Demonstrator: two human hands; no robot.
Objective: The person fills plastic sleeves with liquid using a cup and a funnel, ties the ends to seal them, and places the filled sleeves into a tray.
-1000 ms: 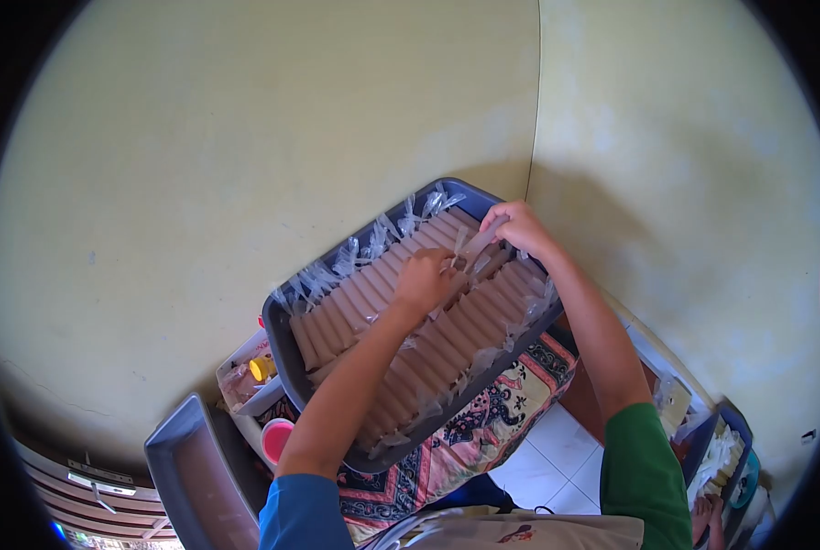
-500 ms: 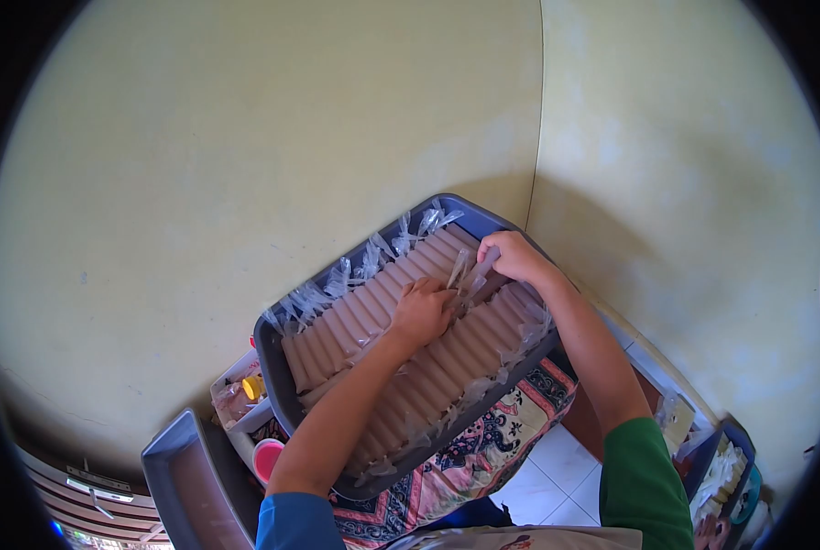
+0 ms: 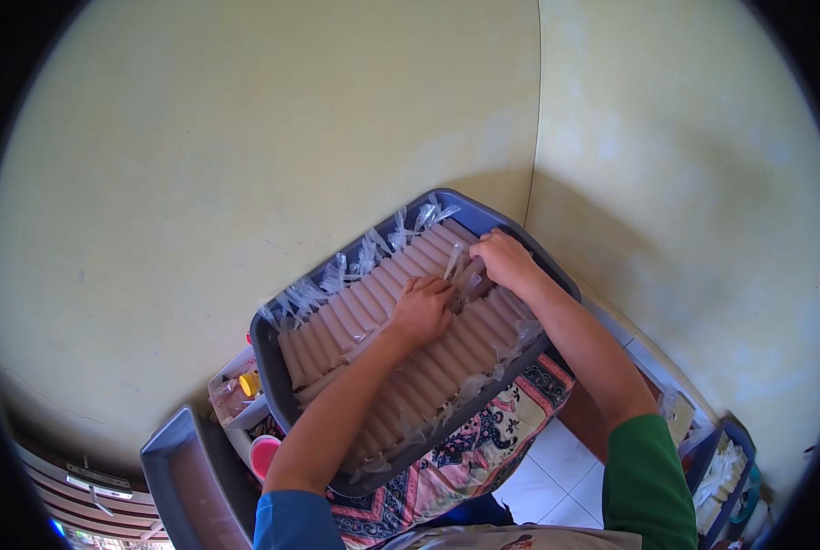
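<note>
A dark grey tub [image 3: 511, 220] holds rows of narrow clear plastic tubes [image 3: 364, 307] filled with something pale brown, their clear ends twisted or knotted. Near the tub's right end, one filled plastic tube [image 3: 472, 273] lies in the middle, between the two rows. My right hand [image 3: 503, 260] is closed around its far end, fingertips bent down. My left hand [image 3: 423, 312] lies over the middle of the rows, with fingers curled at the tube's near end beside a loose clear plastic end [image 3: 454, 260]. Its fingertips are partly hidden.
Under the tub is a patterned cloth [image 3: 502, 431]. On the left stand a second grey tub [image 3: 167, 440] with brownish contents, a pink-rimmed cup [image 3: 264, 456] and a white box with a yellow lid [image 3: 249, 384]. Walls meet behind; another bin [image 3: 735, 458] stands lower right.
The tube in my right hand has gone from raised at its far end to lying lower between the rows. My right hand has shifted slightly left; my left hand has barely moved.
</note>
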